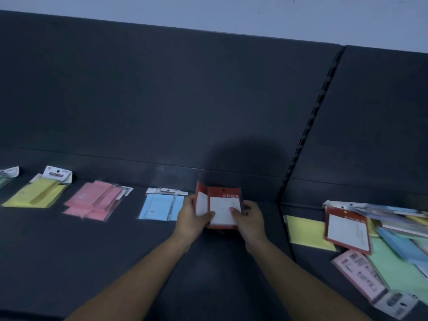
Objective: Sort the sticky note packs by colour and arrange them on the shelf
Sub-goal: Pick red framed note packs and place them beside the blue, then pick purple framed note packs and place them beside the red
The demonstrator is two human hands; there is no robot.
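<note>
Dark shelf carries everything. All positions are referenced to the red-bordered white packs, which sit mid-shelf near the back panel.

- Unsorted heap of mixed colours: well to the right, past the slotted upright.
- Yellow pile: far left.
- Pink pile: left, between yellow and blue.
- Blue pack: just beside, left.
- Left hand: grips the left edge, thumb on the white face, fingers curled behind.
- Right hand: grips the right edge in the same way.

Cannot tell whether the packs touch the shelf.

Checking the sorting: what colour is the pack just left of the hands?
The pack is light blue; head view.
</note>
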